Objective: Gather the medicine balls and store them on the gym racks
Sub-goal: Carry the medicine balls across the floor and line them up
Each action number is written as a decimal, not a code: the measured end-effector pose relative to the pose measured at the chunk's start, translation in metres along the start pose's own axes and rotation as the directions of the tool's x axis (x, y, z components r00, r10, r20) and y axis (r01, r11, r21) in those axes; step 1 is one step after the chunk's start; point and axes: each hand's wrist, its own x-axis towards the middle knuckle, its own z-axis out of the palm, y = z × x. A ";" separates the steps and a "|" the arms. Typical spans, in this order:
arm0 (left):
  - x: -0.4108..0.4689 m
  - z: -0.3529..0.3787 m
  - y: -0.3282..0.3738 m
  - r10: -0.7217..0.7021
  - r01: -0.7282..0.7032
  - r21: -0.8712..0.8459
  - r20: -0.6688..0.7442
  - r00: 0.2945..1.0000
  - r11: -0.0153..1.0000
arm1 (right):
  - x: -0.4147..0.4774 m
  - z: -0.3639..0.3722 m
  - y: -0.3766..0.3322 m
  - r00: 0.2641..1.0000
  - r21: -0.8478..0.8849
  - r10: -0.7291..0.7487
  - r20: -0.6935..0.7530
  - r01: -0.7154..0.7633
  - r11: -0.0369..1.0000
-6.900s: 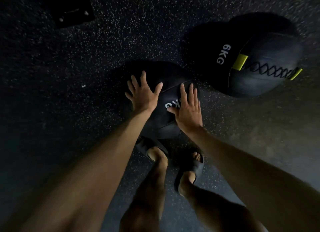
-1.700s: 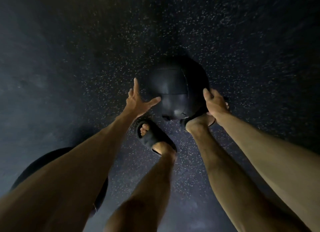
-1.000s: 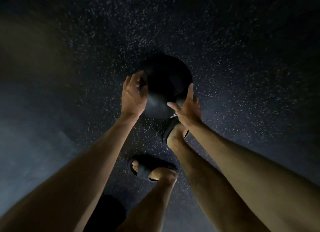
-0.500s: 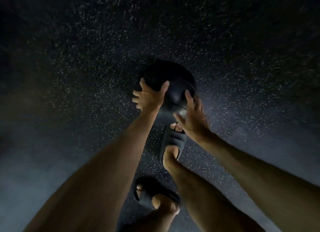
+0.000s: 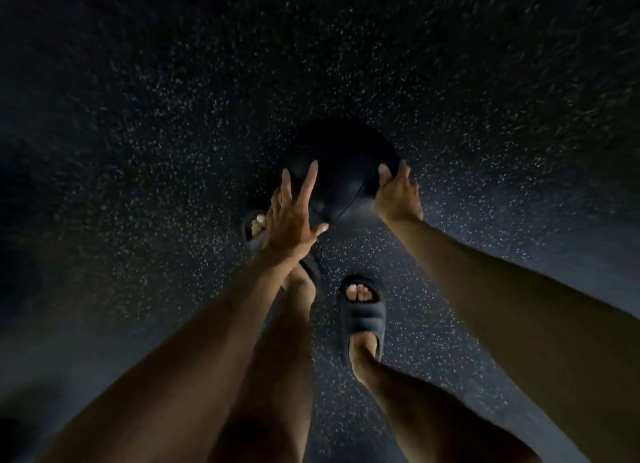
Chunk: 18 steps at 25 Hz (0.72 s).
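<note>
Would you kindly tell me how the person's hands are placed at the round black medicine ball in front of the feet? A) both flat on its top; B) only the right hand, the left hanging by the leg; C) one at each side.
C: the left hand lies with straight fingers at the left edge of the round black medicine ball, and the right hand cups its right side.

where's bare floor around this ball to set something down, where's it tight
Speckled floor is bare beyond the medicine ball and out to both sides. Crowded on the near side: left hand and right hand flank the ball, with left sandal and right sandal close behind.
</note>
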 end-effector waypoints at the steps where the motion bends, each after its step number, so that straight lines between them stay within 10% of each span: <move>1: 0.012 -0.004 0.006 0.008 -0.008 0.013 -0.010 1.000 1.000 | 0.006 -0.004 -0.006 1.000 0.034 0.013 -0.018 -0.012 0.999; 8: 0.108 -0.057 0.037 0.015 -0.024 0.161 0.057 0.998 0.987 | -0.027 -0.006 -0.002 0.914 -0.132 -0.402 -0.062 0.392 0.911; 14: 0.179 -0.099 0.056 -0.067 0.064 0.080 0.036 0.997 0.995 | 0.008 -0.018 -0.063 0.952 -0.075 -0.287 -0.110 0.280 0.957; 18: 0.184 -0.106 0.057 0.129 -0.132 0.074 0.038 0.991 0.988 | 0.062 -0.057 -0.108 0.965 -0.068 -0.250 -0.075 0.245 0.967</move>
